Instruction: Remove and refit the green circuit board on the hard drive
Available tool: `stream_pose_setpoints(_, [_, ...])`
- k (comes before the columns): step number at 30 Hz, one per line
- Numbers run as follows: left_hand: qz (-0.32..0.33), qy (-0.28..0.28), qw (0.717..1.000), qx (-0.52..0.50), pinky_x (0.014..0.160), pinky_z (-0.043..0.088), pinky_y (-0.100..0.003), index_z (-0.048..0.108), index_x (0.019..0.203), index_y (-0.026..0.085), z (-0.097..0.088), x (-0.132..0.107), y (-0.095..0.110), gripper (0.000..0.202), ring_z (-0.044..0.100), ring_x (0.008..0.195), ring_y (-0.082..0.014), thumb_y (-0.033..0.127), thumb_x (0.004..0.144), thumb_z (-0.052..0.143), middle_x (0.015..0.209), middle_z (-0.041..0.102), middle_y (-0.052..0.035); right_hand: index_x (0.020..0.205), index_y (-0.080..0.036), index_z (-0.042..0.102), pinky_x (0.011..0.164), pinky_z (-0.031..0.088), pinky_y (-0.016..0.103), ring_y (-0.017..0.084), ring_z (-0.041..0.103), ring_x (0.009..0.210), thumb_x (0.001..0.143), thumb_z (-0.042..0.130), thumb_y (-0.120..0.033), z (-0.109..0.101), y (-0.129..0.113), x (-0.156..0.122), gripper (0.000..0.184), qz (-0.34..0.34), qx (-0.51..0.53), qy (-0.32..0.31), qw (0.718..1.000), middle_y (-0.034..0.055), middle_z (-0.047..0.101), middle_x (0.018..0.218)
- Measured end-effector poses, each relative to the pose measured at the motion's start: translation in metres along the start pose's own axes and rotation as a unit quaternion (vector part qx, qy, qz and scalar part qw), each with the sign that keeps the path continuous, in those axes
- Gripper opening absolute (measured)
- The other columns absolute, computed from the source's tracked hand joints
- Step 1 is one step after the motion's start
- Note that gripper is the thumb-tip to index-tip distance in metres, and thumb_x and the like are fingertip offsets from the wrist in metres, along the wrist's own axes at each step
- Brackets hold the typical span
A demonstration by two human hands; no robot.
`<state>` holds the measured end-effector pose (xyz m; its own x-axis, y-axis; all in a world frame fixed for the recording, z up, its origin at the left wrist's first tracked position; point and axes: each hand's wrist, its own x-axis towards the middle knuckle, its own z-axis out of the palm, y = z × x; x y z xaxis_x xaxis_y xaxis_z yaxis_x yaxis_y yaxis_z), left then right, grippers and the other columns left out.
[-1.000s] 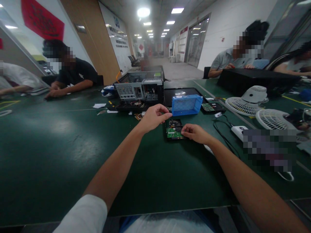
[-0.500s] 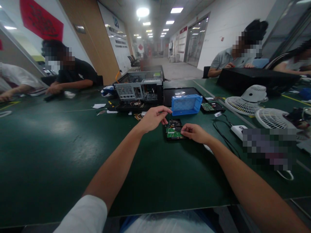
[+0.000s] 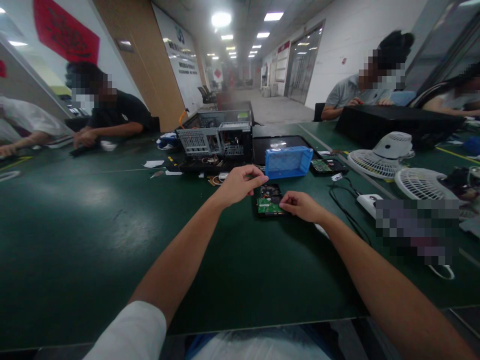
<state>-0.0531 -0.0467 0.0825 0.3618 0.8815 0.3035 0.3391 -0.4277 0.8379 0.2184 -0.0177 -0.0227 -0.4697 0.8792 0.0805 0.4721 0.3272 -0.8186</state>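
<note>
On the green table in front of me lies a hard drive [image 3: 270, 190], its green circuit board [image 3: 267, 205] facing up. My left hand [image 3: 242, 185] hovers at the drive's upper left, thumb and index finger pressed together; anything in that pinch is too small to make out. At the drive's right edge, my right hand [image 3: 301, 206] has its fingers curled and its fingertips against the side of the circuit board. Whether something small sits between those fingertips is hidden. Just behind the drive a blue plastic bin [image 3: 288, 163] stands on its side.
An opened computer case [image 3: 215, 137] stands beyond my left hand. Behind the blue bin lies a dark flat panel [image 3: 279, 142], with another drive [image 3: 327, 165] beside it. White fans [image 3: 378, 157], a cable [image 3: 347, 212] and a power strip [image 3: 369, 201] occupy the right. Co-workers sit at both sides.
My left hand's fingers have come together into a pinch and shifted slightly right. The right hand and the hard drive look nearly unchanged.
</note>
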Motion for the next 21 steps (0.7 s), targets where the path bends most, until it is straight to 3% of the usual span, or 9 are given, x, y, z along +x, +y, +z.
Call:
stream_pose_setpoints(5, [-0.012, 0.002, 0.999, -0.053, 0.049, 0.045, -0.019, 0.059, 0.102, 0.017, 0.0027, 0.0005, -0.0029, 0.03, 0.056, 0.059, -0.0067, 0.04, 0.087, 0.072, 0.091, 0.065, -0.003, 0.087, -0.021, 0.064, 0.055, 0.039, 0.026, 0.013, 0.054, 0.06, 0.084, 0.07, -0.049, 0.0004, -0.0014, -0.0009, 0.029, -0.003, 0.011, -0.001, 1.0, -0.0004, 0.062, 0.069])
stream_pose_setpoints(10, [-0.035, 0.021, 0.999, -0.033, 0.049, 0.042, -0.019, 0.057, 0.096, 0.016, 0.0038, 0.0008, -0.0054, 0.036, 0.057, 0.058, -0.009, 0.046, 0.085, 0.073, 0.079, 0.063, -0.0007, 0.088, -0.02, 0.064, 0.054, 0.038, 0.026, 0.013, 0.054, 0.06, 0.085, 0.069, -0.047, 0.0, -0.0014, -0.0007, 0.028, -0.002, 0.005, -0.005, 1.0, -0.0004, 0.062, 0.07])
stream_pose_setpoints(15, [-0.004, -0.008, 0.998, -0.057, 0.058, 0.047, -0.021, 0.064, 0.096, 0.015, 0.0008, 0.001, -0.0025, 0.029, 0.058, 0.064, -0.0087, 0.041, 0.086, 0.073, 0.081, 0.064, -0.0013, 0.089, -0.02, 0.064, 0.054, 0.038, 0.026, 0.013, 0.053, 0.059, 0.086, 0.068, -0.047, -0.0007, -0.0009, -0.0005, 0.027, 0.0, 0.005, -0.011, 1.0, -0.0013, 0.061, 0.069])
stream_pose_setpoints(19, [-0.013, -0.046, 0.995, -0.084, 0.051, 0.044, -0.021, 0.07, 0.103, 0.016, -0.0016, 0.0005, -0.0022, 0.03, 0.055, 0.055, -0.0076, 0.042, 0.089, 0.069, 0.075, 0.061, -0.0002, 0.091, -0.021, 0.064, 0.055, 0.038, 0.026, 0.013, 0.054, 0.061, 0.087, 0.068, -0.046, -0.0005, -0.0014, -0.0009, 0.026, 0.0, -0.002, -0.007, 1.0, -0.0011, 0.062, 0.07])
stream_pose_setpoints(21, [-0.027, -0.065, 0.991, -0.115, 0.05, 0.045, -0.021, 0.071, 0.107, 0.017, -0.0016, 0.0005, -0.0036, 0.03, 0.057, 0.055, -0.0075, 0.04, 0.089, 0.068, 0.082, 0.064, -0.0024, 0.092, -0.021, 0.064, 0.055, 0.039, 0.026, 0.013, 0.054, 0.061, 0.087, 0.068, -0.046, -0.0002, -0.001, -0.0007, 0.026, 0.001, -0.005, -0.005, 1.0, -0.0011, 0.062, 0.07])
